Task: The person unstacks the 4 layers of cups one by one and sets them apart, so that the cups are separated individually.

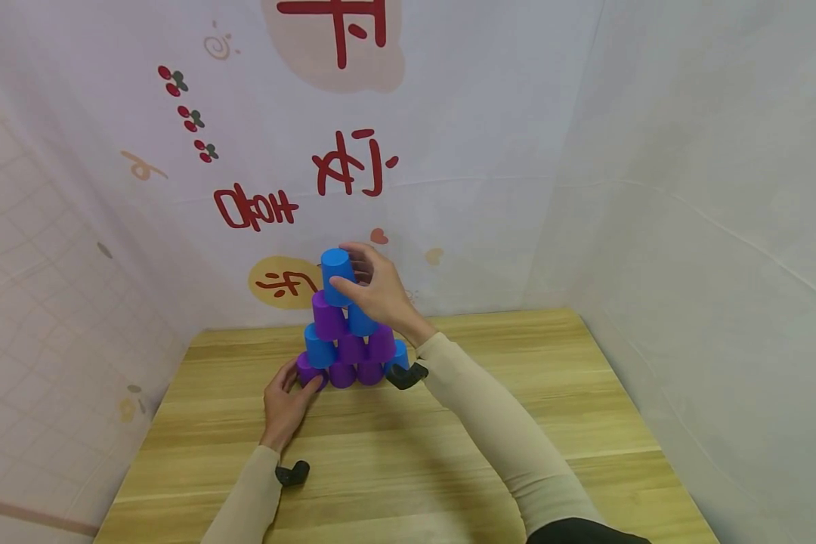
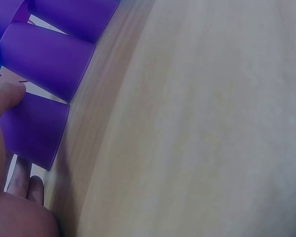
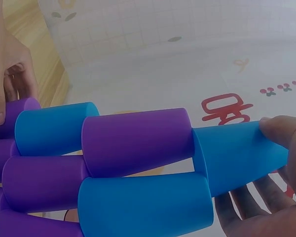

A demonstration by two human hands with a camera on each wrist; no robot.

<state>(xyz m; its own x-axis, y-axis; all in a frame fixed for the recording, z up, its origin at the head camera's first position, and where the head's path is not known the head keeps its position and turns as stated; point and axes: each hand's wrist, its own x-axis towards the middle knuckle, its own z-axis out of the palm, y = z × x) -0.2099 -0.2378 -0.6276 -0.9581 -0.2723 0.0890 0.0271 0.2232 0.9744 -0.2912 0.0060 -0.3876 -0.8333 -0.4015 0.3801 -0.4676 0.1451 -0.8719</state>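
The right hand (image 1: 381, 291) has its grip pinching a smooth blue tapered cup (image 1: 335, 276), thumb on the near side and fingers round the far side. This cup is upside down at the peak of a cup pyramid, above a purple tapered cup (image 1: 328, 317) at left and a second blue cup (image 1: 363, 321) at right; whether it bears its weight on them I cannot tell.

Below that pair come a third blue cup (image 1: 320, 347) at left and two more purple cups (image 1: 351, 349). The bottom row, on the pale wood-grain desk (image 1: 353, 483), runs purple, purple, purple, then blue at the far right.

The left hand (image 1: 285, 408) has its grip curled round the leftmost purple bottom cup (image 1: 307, 369), thumb near, other fingers on its left side. Beyond the pyramid hangs white cloth (image 1: 489, 113) printed with red characters (image 1: 347, 166).
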